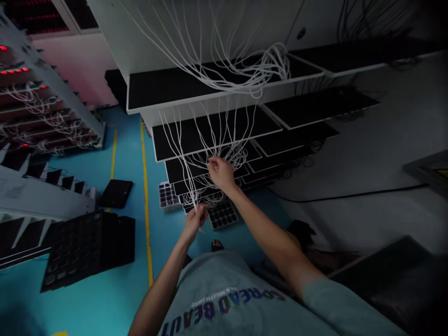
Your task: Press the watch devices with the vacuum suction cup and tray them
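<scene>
Low in front of the shelves, my left hand [196,219] is closed around a small bunch of white cables [188,175]. Their loose ends stick out below the fist. Higher and to the right, my right hand [221,173] pinches more white cables [219,135] where several strands come together. These strands run down across the front of a black-topped shelf [168,135]. The fingertips partly hide the cable ends. Behind the right hand, coiled cables [240,156] lie on a lower shelf.
On the top shelf [147,88] rests a large looped bundle of white cables [269,65]. Black compartment trays [223,215] sit on the blue floor below. To the left are stacked black trays [87,247], a flat black tray [116,193] and a rack with red lights [52,102].
</scene>
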`<state>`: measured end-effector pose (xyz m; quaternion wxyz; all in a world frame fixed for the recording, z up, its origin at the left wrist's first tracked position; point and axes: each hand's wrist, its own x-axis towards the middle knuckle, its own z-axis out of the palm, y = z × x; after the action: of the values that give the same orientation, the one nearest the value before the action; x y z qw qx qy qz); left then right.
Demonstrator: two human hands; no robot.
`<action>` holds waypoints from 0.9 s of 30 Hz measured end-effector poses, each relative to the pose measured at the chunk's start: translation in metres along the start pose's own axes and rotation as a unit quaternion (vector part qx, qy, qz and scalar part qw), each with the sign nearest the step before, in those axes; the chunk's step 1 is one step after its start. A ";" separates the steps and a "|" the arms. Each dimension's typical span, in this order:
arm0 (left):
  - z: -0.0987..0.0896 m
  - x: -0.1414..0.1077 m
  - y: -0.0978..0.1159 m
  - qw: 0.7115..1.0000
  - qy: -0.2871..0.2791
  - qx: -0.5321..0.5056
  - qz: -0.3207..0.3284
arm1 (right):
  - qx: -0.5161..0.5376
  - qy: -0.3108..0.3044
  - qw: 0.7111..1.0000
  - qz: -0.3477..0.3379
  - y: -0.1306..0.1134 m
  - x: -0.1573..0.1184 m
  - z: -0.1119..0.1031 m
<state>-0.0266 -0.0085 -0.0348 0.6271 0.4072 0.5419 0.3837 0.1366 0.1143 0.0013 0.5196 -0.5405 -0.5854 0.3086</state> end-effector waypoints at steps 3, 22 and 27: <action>0.001 -0.009 -0.003 1.000 -0.005 -0.001 0.000 | 0.117 -0.219 0.963 0.104 -0.029 -0.008 0.027; 0.000 -0.006 0.026 0.999 -0.004 -0.042 0.014 | -0.006 -0.039 0.990 0.133 0.004 -0.003 0.041; -0.015 -0.008 0.020 0.996 0.056 -0.057 0.034 | 0.007 0.004 0.990 0.141 0.020 -0.012 0.057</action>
<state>-0.0437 -0.0072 -0.0147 0.6045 0.3671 0.5391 0.4574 0.0873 0.1191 -0.0353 0.4771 -0.6150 -0.4992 0.3807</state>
